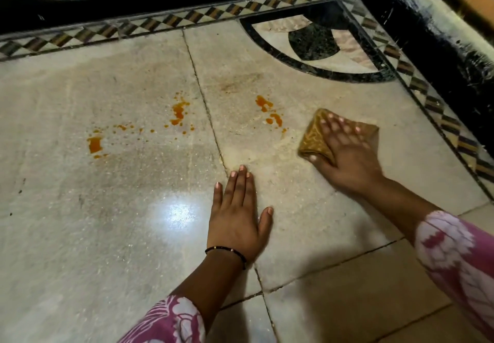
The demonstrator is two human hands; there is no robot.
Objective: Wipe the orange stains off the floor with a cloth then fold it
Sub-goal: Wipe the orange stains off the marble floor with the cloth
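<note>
A folded brown patterned cloth (315, 135) lies on the pale stone floor (120, 209), right of centre. My right hand (347, 152) presses flat on top of it, fingers spread, thumb hooked under its near edge. Orange stains (268, 112) sit just left of the cloth. More orange stains (179, 112) lie past the tile joint, and a larger blot (95, 144) with small splashes lies further left. My left hand (238, 214) rests flat on the floor, palm down, holding nothing.
A black band with a chequered border (427, 96) runs along the right and far sides. A black-and-white inlay (312, 45) fills the far right corner. A bright light reflection (179, 214) glares beside my left hand.
</note>
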